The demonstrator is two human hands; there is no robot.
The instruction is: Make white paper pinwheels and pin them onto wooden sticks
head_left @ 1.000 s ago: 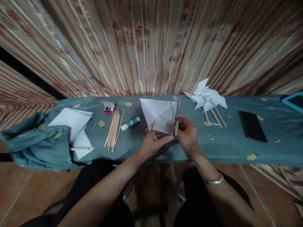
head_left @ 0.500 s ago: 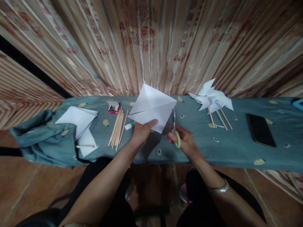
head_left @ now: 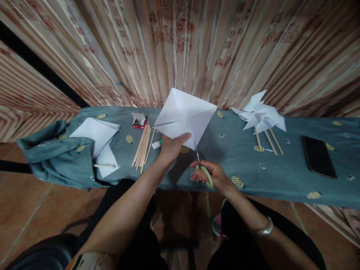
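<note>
Paper (head_left: 194, 112), a creased white square with a slit in its left corner, is held at the centre of the frame. It looks light, thin and easily bent or torn, so a flat pinch on the lower-left edge, off the slit, seems sound. The left hand (head_left: 171, 149) has its fingers clamped on that edge, thumb on top. The right hand (head_left: 216, 174) has its fingers wrapped around the green handles of scissors (head_left: 209, 179), blades at the lower corner. Just left lie wooden sticks (head_left: 143, 145) and a partly hidden glue stick (head_left: 156, 144); pinwheels (head_left: 261, 114) lie well apart at right. The near edge of the cloth-covered counter (head_left: 295, 183) runs just below the right hand; sideways room looks wider.
</note>
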